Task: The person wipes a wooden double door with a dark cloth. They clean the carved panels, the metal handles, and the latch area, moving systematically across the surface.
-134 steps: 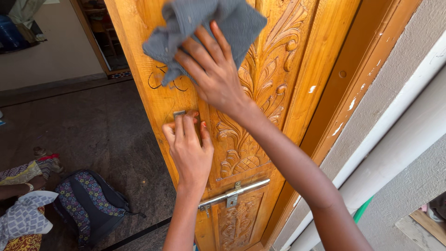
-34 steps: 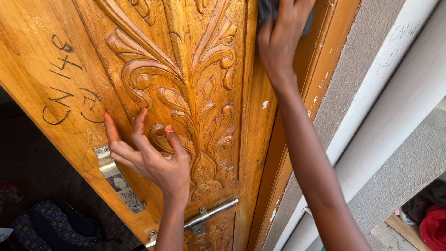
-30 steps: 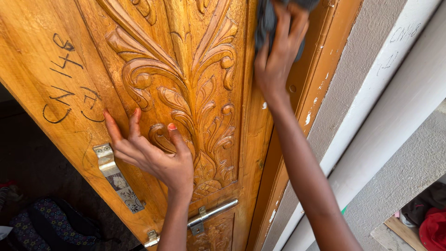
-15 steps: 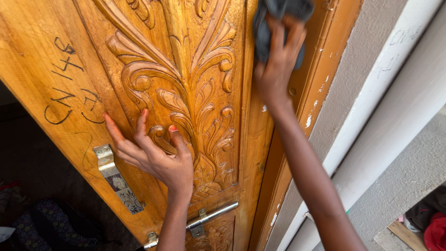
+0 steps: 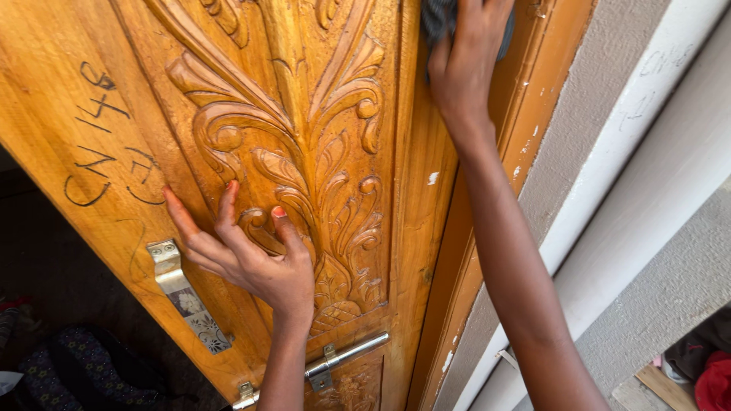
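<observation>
right hand [image 5: 466, 65] presses a dark grey cloth [image 5: 438, 17] against the carved golden wooden door [image 5: 304, 152] at upper centre, much unwiped below; left hand [image 5: 247, 255] lies open, fingers spread, on the carving.

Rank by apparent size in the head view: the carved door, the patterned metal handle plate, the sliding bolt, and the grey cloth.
1. carved door, by far.
2. sliding bolt and metal handle plate: alike, unranked.
3. grey cloth: only a sliver shows, under the right hand and cropped.

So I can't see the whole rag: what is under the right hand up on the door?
A dark grey cloth shows beside the right hand, pressed on the carved wooden door. The rest of it, under the palm, is hidden.
</observation>
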